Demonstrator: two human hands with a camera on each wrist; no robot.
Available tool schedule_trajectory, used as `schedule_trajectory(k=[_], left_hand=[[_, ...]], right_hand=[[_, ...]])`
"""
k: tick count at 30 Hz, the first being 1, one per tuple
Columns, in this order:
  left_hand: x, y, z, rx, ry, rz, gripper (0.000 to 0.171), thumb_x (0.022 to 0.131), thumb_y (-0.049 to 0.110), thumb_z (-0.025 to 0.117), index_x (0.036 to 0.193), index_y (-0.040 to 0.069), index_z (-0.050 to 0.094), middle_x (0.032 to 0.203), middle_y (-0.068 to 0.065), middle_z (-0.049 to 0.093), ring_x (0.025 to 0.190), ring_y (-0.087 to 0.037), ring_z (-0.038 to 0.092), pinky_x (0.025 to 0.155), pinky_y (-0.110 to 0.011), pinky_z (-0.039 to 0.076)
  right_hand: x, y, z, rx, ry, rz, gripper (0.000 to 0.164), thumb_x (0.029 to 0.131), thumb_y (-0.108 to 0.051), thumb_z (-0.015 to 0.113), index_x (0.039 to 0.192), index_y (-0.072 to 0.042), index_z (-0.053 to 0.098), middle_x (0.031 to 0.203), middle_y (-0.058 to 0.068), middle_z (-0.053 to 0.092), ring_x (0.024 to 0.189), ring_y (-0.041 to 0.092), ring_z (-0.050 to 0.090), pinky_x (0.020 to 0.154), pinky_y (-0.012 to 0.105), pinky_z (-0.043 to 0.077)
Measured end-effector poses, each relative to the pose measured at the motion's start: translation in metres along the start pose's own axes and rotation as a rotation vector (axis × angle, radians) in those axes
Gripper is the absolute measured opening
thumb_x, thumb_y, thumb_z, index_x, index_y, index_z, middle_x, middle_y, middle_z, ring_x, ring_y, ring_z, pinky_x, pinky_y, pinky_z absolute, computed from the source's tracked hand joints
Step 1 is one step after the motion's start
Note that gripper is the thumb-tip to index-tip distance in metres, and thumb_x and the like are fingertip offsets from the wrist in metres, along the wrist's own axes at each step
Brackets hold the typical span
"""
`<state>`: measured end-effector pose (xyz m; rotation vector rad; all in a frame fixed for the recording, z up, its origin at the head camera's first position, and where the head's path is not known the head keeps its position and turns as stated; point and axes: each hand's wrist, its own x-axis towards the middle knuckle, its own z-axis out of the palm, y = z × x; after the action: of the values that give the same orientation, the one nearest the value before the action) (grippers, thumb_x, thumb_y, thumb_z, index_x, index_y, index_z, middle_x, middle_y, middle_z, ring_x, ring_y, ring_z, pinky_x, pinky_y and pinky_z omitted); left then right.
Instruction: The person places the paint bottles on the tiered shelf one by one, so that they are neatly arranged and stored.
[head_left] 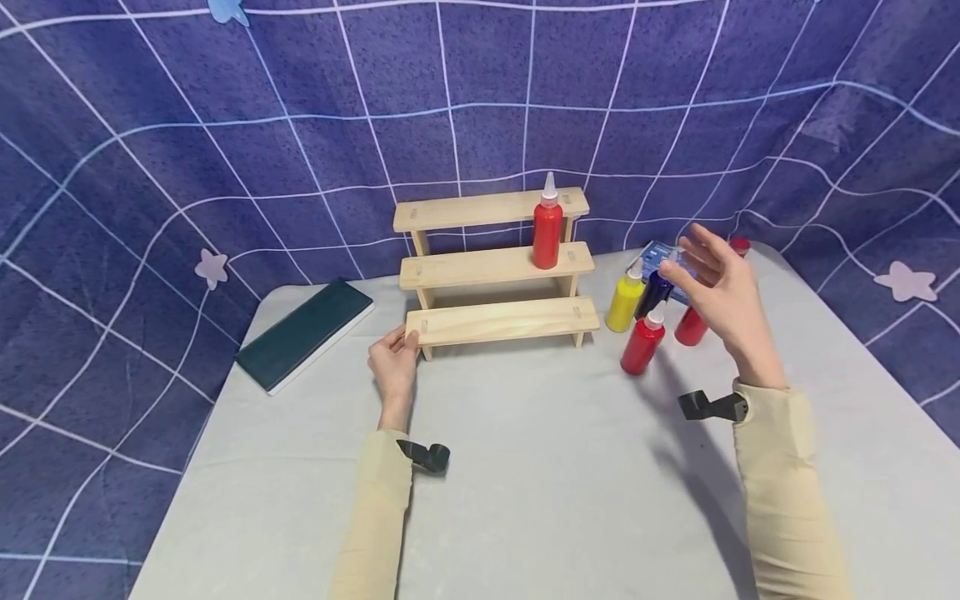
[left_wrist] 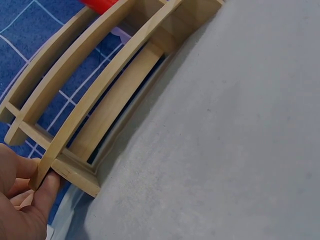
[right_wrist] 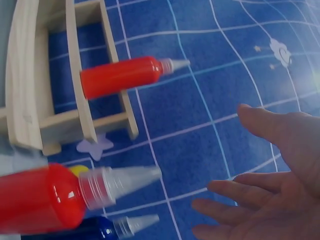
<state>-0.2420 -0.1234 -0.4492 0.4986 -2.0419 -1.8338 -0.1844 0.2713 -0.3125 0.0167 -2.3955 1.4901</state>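
Note:
My left hand (head_left: 393,367) pinches the left end of the lowest step of a three-step wooden shelf (head_left: 502,321), its thumb on one face and fingers on the other, as the left wrist view shows. On the middle step, toward the right, stands a red squeeze bottle (head_left: 547,235) with a clear pointed nozzle. My right hand (head_left: 723,292) is raised over the bottles right of the shelf, fingers spread and holding nothing. Below it stand a yellow squeeze bottle (head_left: 624,303), a dark blue squeeze bottle (right_wrist: 97,228) and a red squeeze bottle (head_left: 642,346). Another red bottle (head_left: 691,327) is partly hidden by this hand.
A dark green book (head_left: 307,333) lies left of the shelf on the pale tablecloth (head_left: 525,467). Behind the bottles lies a flat blue printed item (head_left: 654,257). Something red (head_left: 739,245) shows beyond the right hand. A blue gridded curtain (head_left: 480,83) hangs close behind the shelf.

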Motion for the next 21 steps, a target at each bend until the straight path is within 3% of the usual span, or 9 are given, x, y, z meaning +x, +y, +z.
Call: schedule_trajectory(k=[11,16,21], left_hand=[[-0.001,0.000,0.000,0.002,0.005,0.019,0.031,0.091,0.005,0.066,0.119,-0.008,0.066,0.106,-0.026,0.069,0.096,-0.028,0.069,0.069,-0.010,0.056],[-0.001,0.001,0.000,-0.004,0.001,0.019,0.031,0.091,0.005,0.066,0.119,-0.009,0.065,0.107,-0.027,0.069,0.097,-0.029,0.069,0.072,-0.011,0.057],[-0.001,0.001,0.000,0.000,-0.006,0.007,0.031,0.092,0.005,0.065,0.120,-0.008,0.065,0.108,-0.026,0.069,0.099,-0.029,0.068,0.073,-0.013,0.057]], right_hand=[[0.000,0.017,-0.020,-0.014,0.107,0.062,0.073,0.093,-0.026,0.066,0.153,-0.006,0.030,0.148,0.021,0.043,0.137,0.029,0.043,0.119,0.037,0.032],[0.003,0.027,-0.025,-0.027,0.167,0.104,0.072,0.092,-0.025,0.068,0.151,-0.005,0.033,0.145,0.023,0.046,0.134,0.023,0.047,0.116,0.029,0.036],[0.005,0.043,-0.026,-0.017,0.182,0.158,0.071,0.091,-0.023,0.068,0.151,-0.004,0.034,0.145,0.019,0.048,0.131,0.020,0.049,0.114,0.030,0.038]])
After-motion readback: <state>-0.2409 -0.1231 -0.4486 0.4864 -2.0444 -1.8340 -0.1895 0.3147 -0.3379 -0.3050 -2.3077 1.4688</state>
